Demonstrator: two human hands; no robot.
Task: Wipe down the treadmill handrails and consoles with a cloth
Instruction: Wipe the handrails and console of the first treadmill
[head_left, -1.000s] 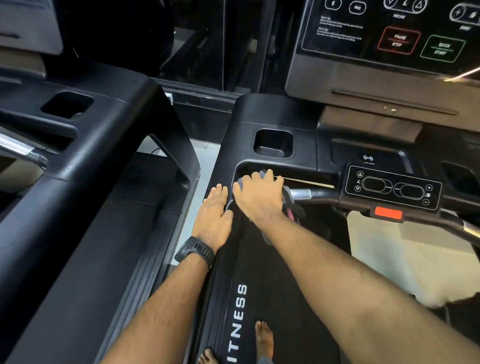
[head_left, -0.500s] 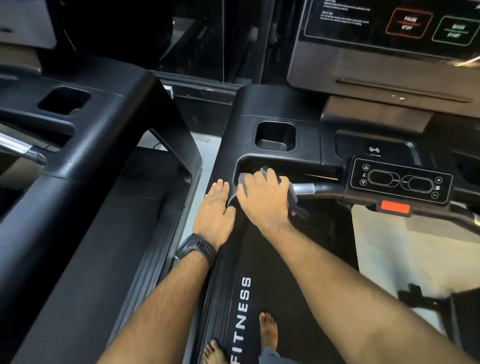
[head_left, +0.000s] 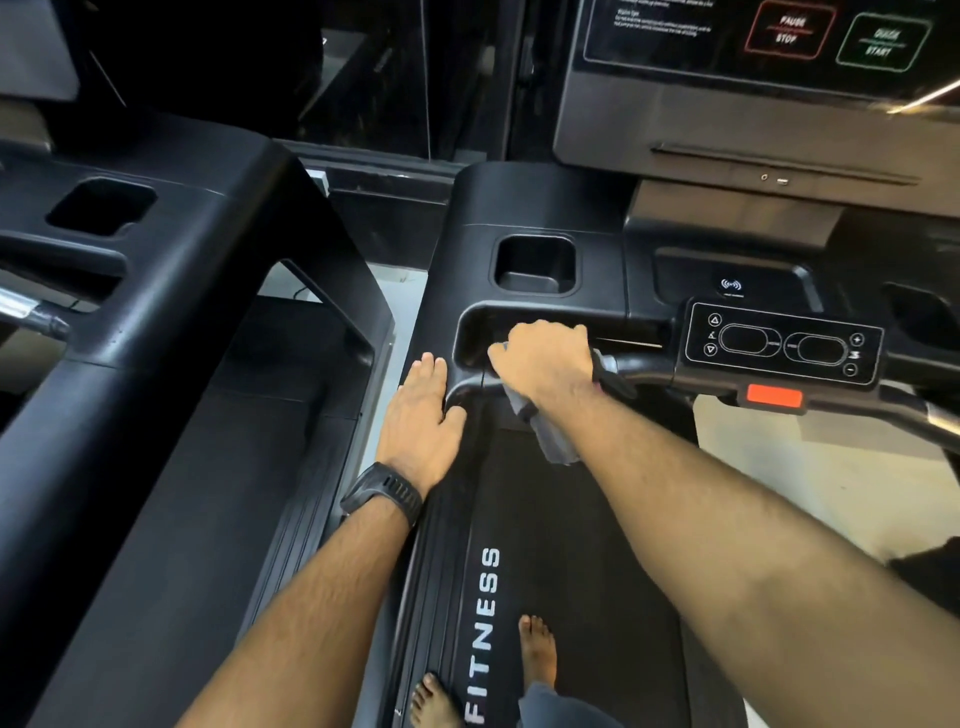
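Your cloth (head_left: 553, 439) is grey and crumpled. It is draped over the left end of the black front handrail (head_left: 641, 366), and a loose tail hangs below the bar. Your right hand (head_left: 543, 364) grasps cloth and bar together, fingers curled over the top. Your left hand (head_left: 422, 415) lies flat, fingers straight, against the console's black left edge (head_left: 441, 322), just beside the right.

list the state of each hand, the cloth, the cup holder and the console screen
right hand, gripping the cloth around the front handlebar
left hand, flat on the side handrail
cloth, bunched under the right hand, tail hanging
cup holder, nothing visible inside
console screen, lit, buttons showing
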